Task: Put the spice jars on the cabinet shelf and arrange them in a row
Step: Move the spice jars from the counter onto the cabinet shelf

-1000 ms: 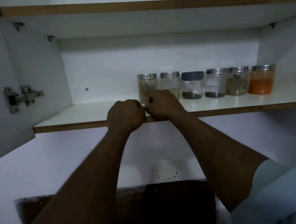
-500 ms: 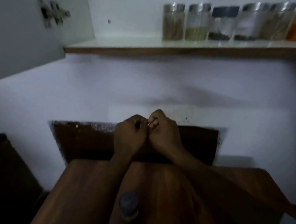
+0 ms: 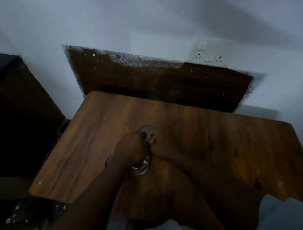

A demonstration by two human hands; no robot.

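Left hand is curled into a fist above the worktop, its knuckles against the bent fingers of the right hand. The light is dim and blurred, so I cannot tell whether either hand grips anything. Three jars stand on the worktop. The rear jar is just behind the hands, the clear jar is under the left wrist, and the dark-lidded jar is partly hidden beside that wrist. A socket is on the wall.
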